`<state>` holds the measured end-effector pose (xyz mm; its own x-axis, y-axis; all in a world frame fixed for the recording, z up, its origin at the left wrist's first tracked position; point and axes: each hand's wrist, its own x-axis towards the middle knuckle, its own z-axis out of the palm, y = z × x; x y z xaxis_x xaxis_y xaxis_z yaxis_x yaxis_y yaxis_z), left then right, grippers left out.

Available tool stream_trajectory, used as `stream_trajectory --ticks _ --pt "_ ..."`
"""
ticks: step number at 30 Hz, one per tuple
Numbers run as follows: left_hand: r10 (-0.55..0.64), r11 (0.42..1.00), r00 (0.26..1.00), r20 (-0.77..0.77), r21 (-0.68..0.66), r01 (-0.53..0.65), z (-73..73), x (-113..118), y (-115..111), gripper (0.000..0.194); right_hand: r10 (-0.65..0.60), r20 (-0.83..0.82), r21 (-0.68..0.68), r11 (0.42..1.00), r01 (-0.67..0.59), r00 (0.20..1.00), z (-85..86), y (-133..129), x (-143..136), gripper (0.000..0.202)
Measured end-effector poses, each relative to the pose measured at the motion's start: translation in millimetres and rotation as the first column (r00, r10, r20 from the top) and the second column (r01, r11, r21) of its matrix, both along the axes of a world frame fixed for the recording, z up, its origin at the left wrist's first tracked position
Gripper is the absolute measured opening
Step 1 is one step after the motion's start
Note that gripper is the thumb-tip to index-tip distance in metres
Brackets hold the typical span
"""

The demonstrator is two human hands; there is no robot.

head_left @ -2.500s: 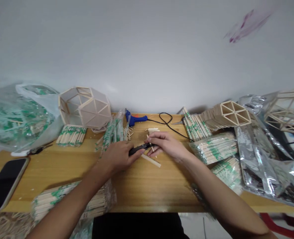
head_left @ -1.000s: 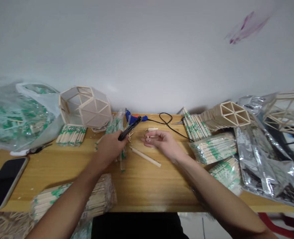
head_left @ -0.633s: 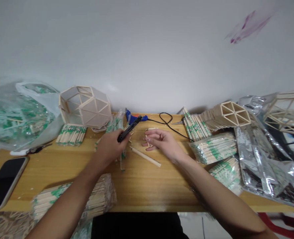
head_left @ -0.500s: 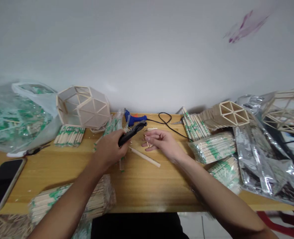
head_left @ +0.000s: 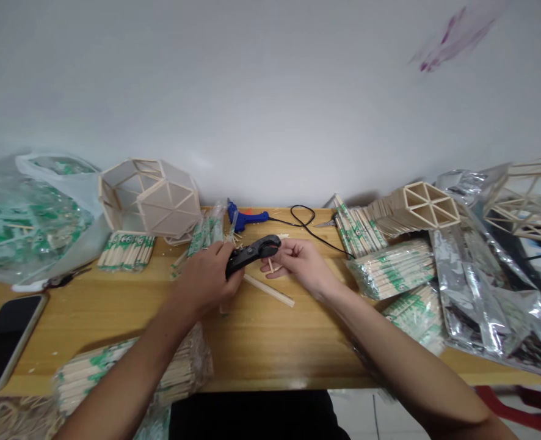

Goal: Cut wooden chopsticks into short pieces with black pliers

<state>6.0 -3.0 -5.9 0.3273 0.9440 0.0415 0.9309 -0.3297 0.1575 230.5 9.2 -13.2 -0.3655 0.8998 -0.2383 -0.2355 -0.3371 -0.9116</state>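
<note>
My left hand [head_left: 206, 275] is wrapped round the handles of a black hand cutter [head_left: 251, 253]. Its rounded head points right and reaches the fingertips of my right hand [head_left: 306, 266]. Between those fingers is a short piece of wooden stick [head_left: 271, 265], held roughly upright. The cutter's head partly hides the fingers, and whether its jaws touch the stick I cannot tell. Below both hands, a few longer wooden sticks [head_left: 270, 289] lie side by side on the wooden table [head_left: 270, 348]. Small cut bits sit behind the cutter.
A blue glue gun [head_left: 247, 219] with a black cord lies at the back. Hexagonal stick frames [head_left: 170, 198] stand left, another stack [head_left: 428, 208] right. Wrapped chopstick packs [head_left: 394, 269] flank the hands. A phone [head_left: 9, 342] and a bag of wrappers [head_left: 32, 208] are far left.
My left hand has brought the cutter right and slightly down, so its head now meets my right fingertips. The right hand, still pinching the short stick, has barely moved.
</note>
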Motion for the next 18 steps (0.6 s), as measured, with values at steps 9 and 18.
stream_trajectory --ticks 9,18 --pt "0.025 1.0 0.999 -0.024 0.011 -0.025 -1.5 0.1 -0.8 0.02 0.015 0.007 0.029 0.999 -0.016 1.0 0.7 1.7 -0.5 0.033" --pt "0.03 1.0 0.999 -0.026 0.001 -0.03 -3.0 0.9 0.6 0.02 0.028 0.016 0.058 0.998 -0.029 0.999 -0.7 2.3 0.8 0.035"
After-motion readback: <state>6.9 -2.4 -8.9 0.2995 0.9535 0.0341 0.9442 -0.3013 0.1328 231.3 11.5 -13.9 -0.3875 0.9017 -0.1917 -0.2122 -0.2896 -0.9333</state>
